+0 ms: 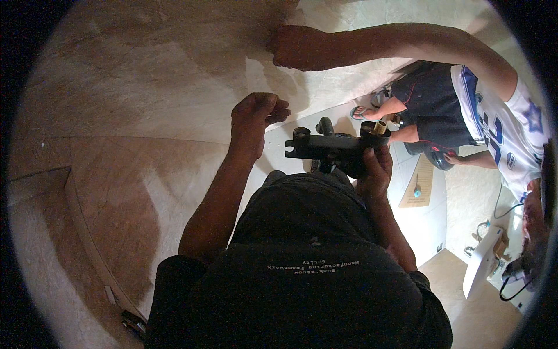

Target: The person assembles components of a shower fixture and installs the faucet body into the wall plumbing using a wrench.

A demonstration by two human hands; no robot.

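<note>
In front of my torso, my right hand (376, 171) grips the right end of a black wall-mount mixer tap (331, 146). It has a long flat body with a round cup at each end, and a brass fitting (380, 127) stands up out of the right cup. My left hand (253, 122) is raised beside the tiled wall, apart from the tap. Its fingers are curled in toward the thumb, and whatever they may hold does not show.
A co-worker's arm (372, 47) reaches across from the right, its fist near the wall. Beyond lie a piece of cardboard (419, 177) with a small blue object (417, 191), a black rounded object (440, 158), a white washbasin (482, 264) and cables.
</note>
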